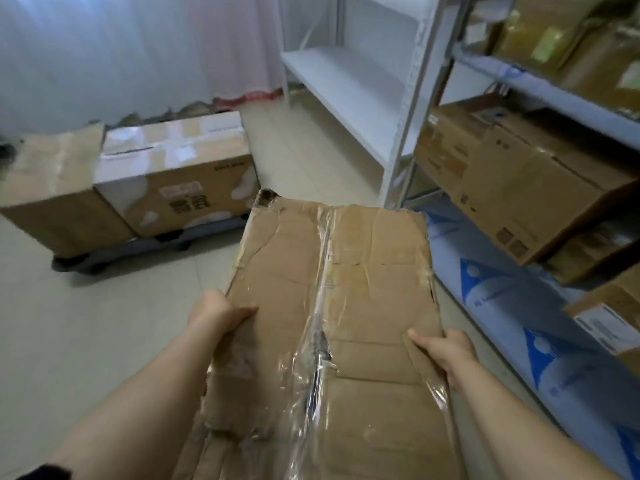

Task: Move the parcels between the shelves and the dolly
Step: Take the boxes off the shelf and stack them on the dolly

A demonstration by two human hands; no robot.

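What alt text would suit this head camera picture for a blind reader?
A person's left hand and right hand grip a worn, taped cardboard parcel by its sides. Ahead left, two boxes sit on a dolly; shelves holding boxes stand right.

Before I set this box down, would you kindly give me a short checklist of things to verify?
1. Left hand grips the held box's left edge: ok.
2. Right hand grips its right edge: ok.
3. Box sound: not ok; far corner torn, tape peeling.
4. Floor towards the dolly free: ok.
5. Room on the dolly: cannot tell; a brown parcel and a printed parcel cover what shows.
6. White shelf free: ok.
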